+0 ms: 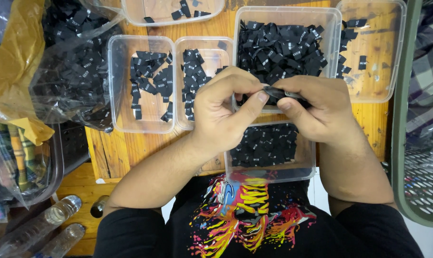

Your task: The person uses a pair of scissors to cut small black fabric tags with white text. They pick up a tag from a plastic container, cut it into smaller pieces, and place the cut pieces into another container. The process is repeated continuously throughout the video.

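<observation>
My left hand [226,107] and my right hand [319,107] meet over the wooden table, both pinching a small stack of black fabric labels [276,91] between thumbs and fingertips. Right below my hands stands a clear plastic tub [302,169] holding black labels. Behind my hands a larger clear tub [242,28] is heaped with more black labels.
Two clear tubs [118,76] [180,57] with loose labels sit at the left, another tub [388,62] at the right, one tub [135,14] at the back. A plastic bag of labels [73,71] lies far left. Bottles [54,217] stand below. A green basket [402,143] borders the right.
</observation>
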